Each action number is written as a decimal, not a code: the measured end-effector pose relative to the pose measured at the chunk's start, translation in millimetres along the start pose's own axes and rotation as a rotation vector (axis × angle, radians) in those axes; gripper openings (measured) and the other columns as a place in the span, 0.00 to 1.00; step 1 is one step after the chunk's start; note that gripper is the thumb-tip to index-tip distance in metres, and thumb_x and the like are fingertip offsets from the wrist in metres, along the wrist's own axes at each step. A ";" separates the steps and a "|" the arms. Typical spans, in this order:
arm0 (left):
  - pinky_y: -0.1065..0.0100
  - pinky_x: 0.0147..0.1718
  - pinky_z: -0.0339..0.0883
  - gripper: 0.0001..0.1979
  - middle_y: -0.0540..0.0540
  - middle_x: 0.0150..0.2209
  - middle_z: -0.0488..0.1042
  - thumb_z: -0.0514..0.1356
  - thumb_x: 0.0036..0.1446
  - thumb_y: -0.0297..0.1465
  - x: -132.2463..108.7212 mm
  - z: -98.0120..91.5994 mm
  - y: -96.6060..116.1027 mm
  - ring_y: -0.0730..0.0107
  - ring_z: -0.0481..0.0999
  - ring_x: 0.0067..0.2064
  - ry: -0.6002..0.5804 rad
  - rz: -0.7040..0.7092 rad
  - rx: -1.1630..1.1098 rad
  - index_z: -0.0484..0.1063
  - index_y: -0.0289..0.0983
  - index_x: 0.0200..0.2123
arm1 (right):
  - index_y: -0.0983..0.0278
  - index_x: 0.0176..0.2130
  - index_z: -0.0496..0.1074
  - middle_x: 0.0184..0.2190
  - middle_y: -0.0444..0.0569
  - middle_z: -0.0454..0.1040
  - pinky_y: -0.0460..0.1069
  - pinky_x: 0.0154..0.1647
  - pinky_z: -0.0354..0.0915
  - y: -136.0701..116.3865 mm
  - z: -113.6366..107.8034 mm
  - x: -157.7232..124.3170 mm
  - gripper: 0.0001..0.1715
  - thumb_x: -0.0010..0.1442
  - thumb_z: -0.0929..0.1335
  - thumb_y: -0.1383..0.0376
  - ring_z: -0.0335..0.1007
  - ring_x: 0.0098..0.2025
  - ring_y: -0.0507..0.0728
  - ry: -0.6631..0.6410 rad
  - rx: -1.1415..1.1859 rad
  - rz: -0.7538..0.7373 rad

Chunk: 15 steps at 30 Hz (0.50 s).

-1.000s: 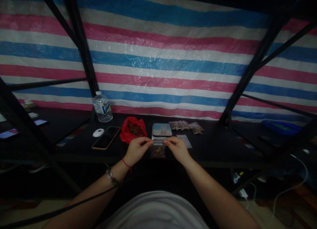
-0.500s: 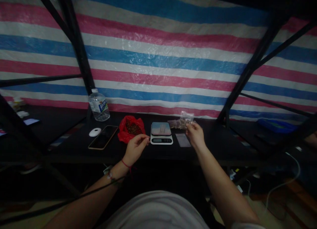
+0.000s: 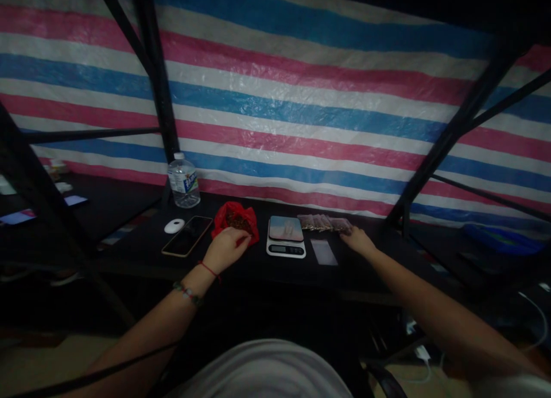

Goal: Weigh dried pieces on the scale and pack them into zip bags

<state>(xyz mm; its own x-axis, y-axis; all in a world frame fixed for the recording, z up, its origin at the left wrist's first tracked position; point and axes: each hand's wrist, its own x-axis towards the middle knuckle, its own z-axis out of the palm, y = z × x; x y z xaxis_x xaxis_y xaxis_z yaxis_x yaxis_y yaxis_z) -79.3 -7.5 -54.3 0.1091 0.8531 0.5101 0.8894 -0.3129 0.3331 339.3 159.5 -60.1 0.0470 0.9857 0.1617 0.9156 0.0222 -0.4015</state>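
My left hand (image 3: 227, 249) is over the front edge of a red plastic bag (image 3: 253, 229), its fingers curled and the thumb close to them. What it holds, if anything, is too small to tell. Brown bits (image 3: 237, 220) fill the bag's opening. My right hand (image 3: 360, 242) has its fingertips on a small clear bag of brownish pieces (image 3: 340, 225), laid flat at the right end of a row. Several similar filled bags (image 3: 316, 222) lie beside it. Between my hands sits a white kitchen scale (image 3: 286, 236), with a flat translucent bag (image 3: 323, 252) to its right.
A phone (image 3: 187, 236) and a white oval object (image 3: 174, 226) lie left of the red bag. Behind them stands a clear plastic bottle (image 3: 184, 181). Black metal posts (image 3: 157, 77) frame the table, and a striped sheet (image 3: 293, 117) hangs along its back.
My right hand has moved right and lowered the held-up clear bag to the end of the row. My left hand has shifted left from the scale to the red bag. The view has turned slightly.
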 end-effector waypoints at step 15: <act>0.68 0.35 0.65 0.13 0.45 0.34 0.79 0.54 0.57 0.35 11.5 -8.7 -26.6 0.65 0.76 0.34 -0.476 0.056 0.174 0.79 0.39 0.32 | 0.65 0.51 0.70 0.48 0.57 0.72 0.57 0.51 0.65 -95.8 33.4 -73.0 0.23 0.56 0.66 0.61 0.70 0.49 0.62 0.059 0.295 -0.502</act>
<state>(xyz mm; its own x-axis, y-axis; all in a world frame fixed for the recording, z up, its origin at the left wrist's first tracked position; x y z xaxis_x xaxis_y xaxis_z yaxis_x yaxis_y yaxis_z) -105.6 7.0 -50.4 0.3124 0.9454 0.0923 0.9328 -0.3237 0.1581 234.9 90.9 -63.6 -0.3339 0.8314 0.4441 0.6818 0.5383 -0.4953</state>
